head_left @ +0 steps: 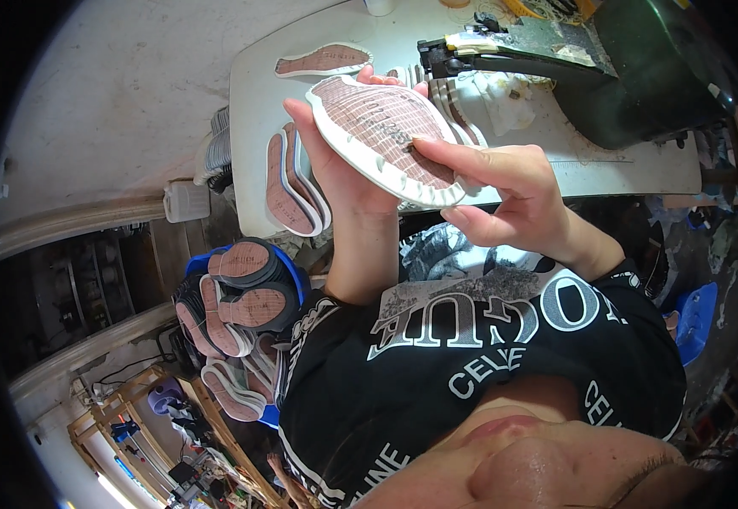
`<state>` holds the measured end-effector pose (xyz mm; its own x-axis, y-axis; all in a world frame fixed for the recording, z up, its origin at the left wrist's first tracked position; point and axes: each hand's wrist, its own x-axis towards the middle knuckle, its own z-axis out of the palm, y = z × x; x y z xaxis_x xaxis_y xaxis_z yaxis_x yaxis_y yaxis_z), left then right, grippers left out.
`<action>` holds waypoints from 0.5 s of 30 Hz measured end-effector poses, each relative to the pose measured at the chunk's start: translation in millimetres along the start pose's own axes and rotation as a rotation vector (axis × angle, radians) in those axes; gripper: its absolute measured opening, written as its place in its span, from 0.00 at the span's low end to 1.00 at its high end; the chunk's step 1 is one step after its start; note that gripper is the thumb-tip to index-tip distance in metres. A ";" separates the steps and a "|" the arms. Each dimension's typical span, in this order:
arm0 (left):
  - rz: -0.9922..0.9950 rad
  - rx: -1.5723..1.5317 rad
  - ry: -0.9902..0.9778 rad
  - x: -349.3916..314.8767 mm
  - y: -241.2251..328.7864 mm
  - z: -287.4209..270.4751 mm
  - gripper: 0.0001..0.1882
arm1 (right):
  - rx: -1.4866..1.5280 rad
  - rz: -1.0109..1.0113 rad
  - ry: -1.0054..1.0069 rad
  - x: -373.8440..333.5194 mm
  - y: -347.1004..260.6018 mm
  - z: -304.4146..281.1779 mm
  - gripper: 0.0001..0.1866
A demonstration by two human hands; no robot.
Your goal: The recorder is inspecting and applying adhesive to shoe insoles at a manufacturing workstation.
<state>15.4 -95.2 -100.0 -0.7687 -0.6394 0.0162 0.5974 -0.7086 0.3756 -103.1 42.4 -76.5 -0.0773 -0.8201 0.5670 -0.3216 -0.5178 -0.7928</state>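
Both my hands hold an insole (377, 127) up over the table's near edge. Its top is pinkish-brown with a line pattern and dark handwriting; its rim is white, with notches along the near edge. My left hand (347, 174) supports it from beneath and the left side, fingertips showing past the far edge. At the right end, my right hand (513, 182) pinches the rim, its index finger on the top face and the thumb below the edge. A similar insole (322, 59) lies flat beyond. More insoles (288, 191) lie left of my left hand, others (458, 110) behind the held one.
What looks like a dark green sewing machine (640, 76) stands at the far right of the white table (598, 174). A blue basket (301, 276) piled with insoles (254, 305) is at my left. Beside the table are a white jug (186, 201) and, rightward, a blue bin (695, 322).
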 end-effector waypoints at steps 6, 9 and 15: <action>0.025 0.048 -0.003 3.0 -2.7 0.4 0.41 | -0.002 0.017 -0.025 -2.0 2.6 -1.4 0.28; -0.058 -0.103 -0.026 6.2 4.0 -2.6 0.36 | -0.037 -0.043 -0.012 -2.2 6.4 0.2 0.27; -0.047 -0.259 -0.102 1.2 21.2 -2.5 0.24 | -0.104 0.068 -0.338 -21.1 20.2 -7.1 0.21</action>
<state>27.7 -111.8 -94.4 -0.8083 -0.5799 0.1021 0.5888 -0.7980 0.1288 -114.7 51.0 -102.9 0.2090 -0.8949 0.3943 -0.4220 -0.4463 -0.7892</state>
